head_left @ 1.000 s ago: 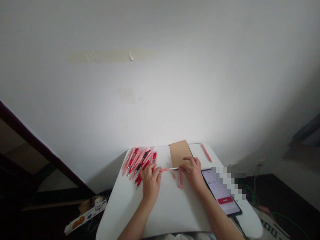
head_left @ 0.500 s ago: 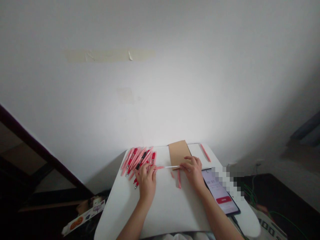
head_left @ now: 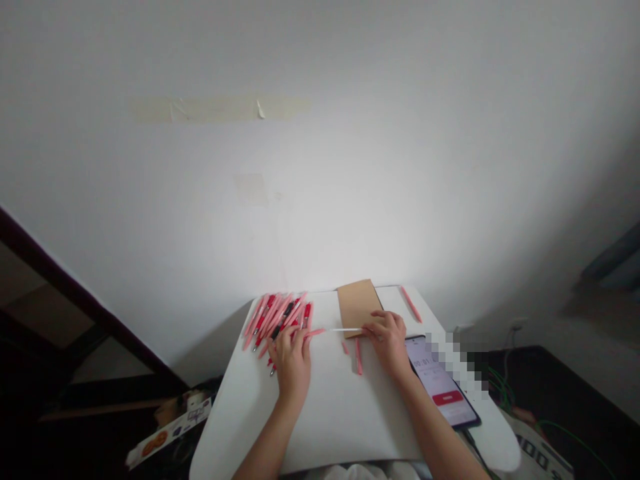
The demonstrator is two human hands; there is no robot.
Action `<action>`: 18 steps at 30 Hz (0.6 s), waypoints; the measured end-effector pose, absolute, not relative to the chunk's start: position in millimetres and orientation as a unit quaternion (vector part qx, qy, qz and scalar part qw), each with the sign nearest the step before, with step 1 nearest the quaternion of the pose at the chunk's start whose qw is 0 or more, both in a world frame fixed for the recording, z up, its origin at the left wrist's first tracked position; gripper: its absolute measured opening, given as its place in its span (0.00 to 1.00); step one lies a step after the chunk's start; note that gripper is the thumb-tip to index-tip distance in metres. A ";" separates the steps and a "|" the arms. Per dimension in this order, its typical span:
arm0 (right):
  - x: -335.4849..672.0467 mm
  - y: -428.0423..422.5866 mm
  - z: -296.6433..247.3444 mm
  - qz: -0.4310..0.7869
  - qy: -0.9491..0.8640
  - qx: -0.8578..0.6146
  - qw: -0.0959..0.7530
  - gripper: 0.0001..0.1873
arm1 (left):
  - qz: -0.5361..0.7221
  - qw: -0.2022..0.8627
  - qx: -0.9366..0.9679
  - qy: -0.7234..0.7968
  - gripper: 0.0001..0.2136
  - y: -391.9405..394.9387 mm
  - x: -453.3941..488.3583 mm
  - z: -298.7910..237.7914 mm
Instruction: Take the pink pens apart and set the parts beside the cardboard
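Note:
Over the white table, my left hand (head_left: 291, 357) pinches a pink pen piece (head_left: 315, 332), its fingertips beside a pile of pens. A thin white pen refill (head_left: 345, 329) runs level from the tip of that piece to my right hand (head_left: 387, 339), whose fingers are closed on its other end. My right hand is over the near edge of a brown notebook (head_left: 356, 307). Below the refill lie a pink pen barrel (head_left: 359, 359) and a short pink part (head_left: 345, 347). The refill's two ends are hidden.
Pink, red and black pens (head_left: 274, 321) are heaped at the table's back left. A single pink pen (head_left: 411, 305) lies at the back right. A phone with a timer on its screen (head_left: 440, 383) rests by my right forearm, its cable running off the near side. The wall stands behind the table (head_left: 340, 427).
My hands have drawn slightly apart, the left one a little to the left and the right one a little to the right. More of the white refill shows between them.

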State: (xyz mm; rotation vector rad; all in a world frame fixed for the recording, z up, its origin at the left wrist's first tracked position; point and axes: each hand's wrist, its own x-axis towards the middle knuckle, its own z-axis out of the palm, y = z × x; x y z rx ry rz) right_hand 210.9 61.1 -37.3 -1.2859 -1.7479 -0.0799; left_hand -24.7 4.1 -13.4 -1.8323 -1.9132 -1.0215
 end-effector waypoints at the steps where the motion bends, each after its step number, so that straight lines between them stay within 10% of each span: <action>1: 211.3 62.0 -38.5 -0.032 -0.711 -0.525 0.467 0.05 | -0.358 0.150 -0.637 -0.666 0.09 4.3 -25.1 -13.1; 18: 215.4 67.6 -46.1 -0.038 -0.695 -0.526 0.488 0.06 | -0.376 0.149 -0.620 -0.672 0.08 5.7 -25.9 -15.5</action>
